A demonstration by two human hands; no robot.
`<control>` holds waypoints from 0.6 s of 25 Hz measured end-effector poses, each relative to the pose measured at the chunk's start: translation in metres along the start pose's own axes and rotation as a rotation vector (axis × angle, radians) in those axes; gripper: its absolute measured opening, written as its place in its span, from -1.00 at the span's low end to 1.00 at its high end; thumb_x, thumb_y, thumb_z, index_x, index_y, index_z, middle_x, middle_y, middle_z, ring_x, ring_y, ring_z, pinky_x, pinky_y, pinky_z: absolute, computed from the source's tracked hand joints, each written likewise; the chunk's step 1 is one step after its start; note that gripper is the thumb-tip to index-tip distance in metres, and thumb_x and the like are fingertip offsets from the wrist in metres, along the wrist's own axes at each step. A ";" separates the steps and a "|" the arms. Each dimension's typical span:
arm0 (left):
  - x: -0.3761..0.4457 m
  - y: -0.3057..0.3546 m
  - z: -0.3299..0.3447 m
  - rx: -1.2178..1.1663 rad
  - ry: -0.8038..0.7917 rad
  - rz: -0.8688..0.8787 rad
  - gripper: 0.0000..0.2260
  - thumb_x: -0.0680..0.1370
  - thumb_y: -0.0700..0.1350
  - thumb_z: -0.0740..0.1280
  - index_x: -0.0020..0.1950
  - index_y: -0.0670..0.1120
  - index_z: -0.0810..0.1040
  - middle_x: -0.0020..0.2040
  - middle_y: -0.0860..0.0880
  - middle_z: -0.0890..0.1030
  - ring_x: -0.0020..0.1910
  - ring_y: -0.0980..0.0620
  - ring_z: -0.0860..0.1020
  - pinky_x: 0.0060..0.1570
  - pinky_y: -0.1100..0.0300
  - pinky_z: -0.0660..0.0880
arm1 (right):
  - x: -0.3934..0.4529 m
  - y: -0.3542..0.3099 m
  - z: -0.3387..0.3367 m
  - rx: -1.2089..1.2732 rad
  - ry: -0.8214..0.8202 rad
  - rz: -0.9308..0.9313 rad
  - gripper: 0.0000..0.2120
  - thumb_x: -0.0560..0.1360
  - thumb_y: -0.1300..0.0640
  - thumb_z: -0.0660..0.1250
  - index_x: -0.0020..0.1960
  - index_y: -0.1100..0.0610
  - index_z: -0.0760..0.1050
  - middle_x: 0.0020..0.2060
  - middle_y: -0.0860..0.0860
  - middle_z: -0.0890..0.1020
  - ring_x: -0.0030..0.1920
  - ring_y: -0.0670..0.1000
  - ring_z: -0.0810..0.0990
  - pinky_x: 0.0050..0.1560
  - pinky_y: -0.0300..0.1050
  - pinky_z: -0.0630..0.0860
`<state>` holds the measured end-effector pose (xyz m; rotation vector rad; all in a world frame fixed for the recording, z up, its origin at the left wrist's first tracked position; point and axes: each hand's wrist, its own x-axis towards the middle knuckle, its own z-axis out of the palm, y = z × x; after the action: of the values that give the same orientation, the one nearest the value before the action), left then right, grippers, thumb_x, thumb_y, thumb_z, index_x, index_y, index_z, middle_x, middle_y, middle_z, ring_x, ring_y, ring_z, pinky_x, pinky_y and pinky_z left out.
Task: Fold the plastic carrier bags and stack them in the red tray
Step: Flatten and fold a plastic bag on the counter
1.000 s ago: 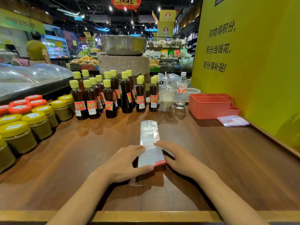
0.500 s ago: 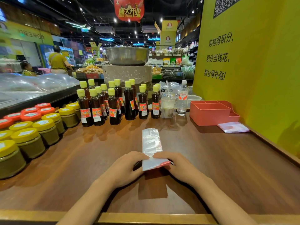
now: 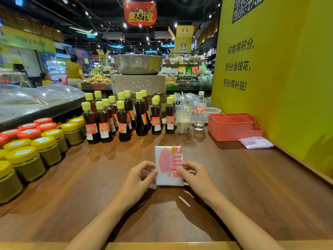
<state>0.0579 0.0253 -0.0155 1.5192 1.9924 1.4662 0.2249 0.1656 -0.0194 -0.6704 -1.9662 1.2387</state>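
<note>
Head view: folded bag (image 3: 169, 166), thin white plastic with pink-red print, a flat upright rectangle, is lying on the brown wood-grain counter (image 3: 234, 177), well short of the tray (image 3: 232, 126). Left hand (image 3: 138, 179) is pinching the bag's left edge with curled fingers; right hand (image 3: 196, 175) is pinching its right edge likewise. Print on the bag is too blurred to read. Tray, matte coral-red plastic with compartments, is standing rear right of the bag; its inside is hidden. Second bag (image 3: 255, 142), folded flat, is lying just right of the tray. Bottles (image 3: 124, 116), dark liquid under yellow caps, are standing behind the bag; their red labels are hard to read.
</note>
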 end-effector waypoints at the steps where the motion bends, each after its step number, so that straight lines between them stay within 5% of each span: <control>1: 0.001 -0.001 0.001 -0.004 0.003 -0.006 -0.86 0.61 -0.09 0.34 0.17 0.03 0.56 0.03 0.07 0.63 -0.01 0.09 0.65 -0.03 0.06 0.64 | 0.001 0.002 0.001 -0.026 0.019 0.003 -0.90 0.56 0.09 0.40 0.00 -0.04 0.69 -0.12 -0.10 0.70 -0.06 -0.15 0.65 -0.08 -0.22 0.61; 4: 0.002 -0.004 0.003 -0.010 0.013 -0.025 -0.84 0.61 -0.09 0.36 0.19 0.03 0.57 -0.04 0.05 0.64 -0.07 0.07 0.65 -0.05 0.05 0.63 | 0.004 0.009 0.001 -0.168 0.077 0.024 -0.84 0.53 0.04 0.44 0.10 -0.01 0.65 0.04 -0.14 0.60 -0.02 -0.27 0.58 -0.13 -0.46 0.48; 8: 0.003 -0.011 0.006 0.169 0.038 -0.021 -0.87 0.60 -0.03 0.35 0.14 0.09 0.59 -0.07 0.10 0.62 -0.10 0.10 0.56 -0.11 0.24 0.52 | 0.004 0.012 -0.001 -0.178 0.015 0.065 -0.67 0.50 0.16 0.44 0.25 0.04 0.57 0.08 -0.15 0.61 -0.02 -0.33 0.60 -0.16 -0.48 0.49; 11: 0.004 -0.013 0.005 0.461 -0.058 0.004 -0.74 0.62 0.15 0.24 0.26 0.15 0.54 0.14 0.19 0.55 0.13 0.14 0.47 0.15 0.16 0.43 | 0.005 0.017 0.002 -0.242 -0.005 0.060 -0.62 0.48 0.25 0.42 0.28 0.08 0.54 0.10 -0.10 0.60 0.02 -0.27 0.61 -0.11 -0.44 0.52; 15: 0.000 -0.004 0.006 0.340 -0.150 0.014 -0.52 0.62 0.07 0.30 0.52 0.17 0.25 0.30 0.30 0.42 0.26 0.28 0.39 0.29 0.25 0.35 | 0.006 0.019 0.003 -0.233 -0.017 0.115 -0.61 0.55 0.23 0.32 0.37 0.10 0.49 0.28 0.00 0.54 0.15 -0.16 0.53 -0.11 -0.47 0.48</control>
<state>0.0597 0.0290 -0.0214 1.7175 2.2237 1.0177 0.2195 0.1760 -0.0358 -0.9017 -2.1321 1.0937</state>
